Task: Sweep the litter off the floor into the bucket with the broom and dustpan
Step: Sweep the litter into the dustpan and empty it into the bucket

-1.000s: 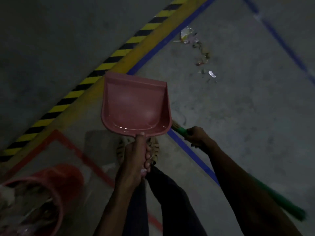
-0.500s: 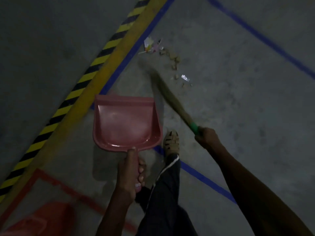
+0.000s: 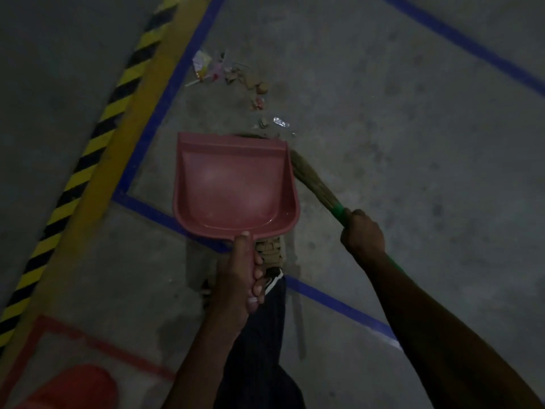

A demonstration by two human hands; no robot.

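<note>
- A dim view from a head-worn camera looks down at a grey concrete floor [image 3: 383, 143] marked with painted lines.
- The left hand [image 3: 240, 276] is at lower centre, its fingers curled around the handle of a pink plastic dustpan [image 3: 233, 184] and its thumb lying along the top of the handle.
- The dustpan is held out in front of the person with its open mouth pointing away from them; its pan looks empty, and whether it touches the floor cannot be told.
- The right hand [image 3: 362, 234] is to the right of the dustpan, its fingers wrapped around the green handle of a straw-bristled broom [image 3: 312, 184].
- The broom's bristles reach forward and left, and their tip passes behind the far right corner of the dustpan.
- A loose trail of litter [image 3: 236, 81], made up of pale wrappers, brown scraps and one shiny piece, lies on the floor beyond the dustpan's mouth.
- The litter sits just beside a blue painted line [image 3: 165, 107], inside the corner that line forms.
- A yellow-and-black hazard stripe [image 3: 97, 137] runs diagonally at the left, beside a plain yellow band.
- A red bucket [image 3: 76, 388] shows partly at the bottom left corner, well apart from the litter, near a red painted line [image 3: 97, 340].
- A woven tan shoe [image 3: 269, 250] and a dark trouser leg [image 3: 259, 349] show just under the dustpan.
</note>
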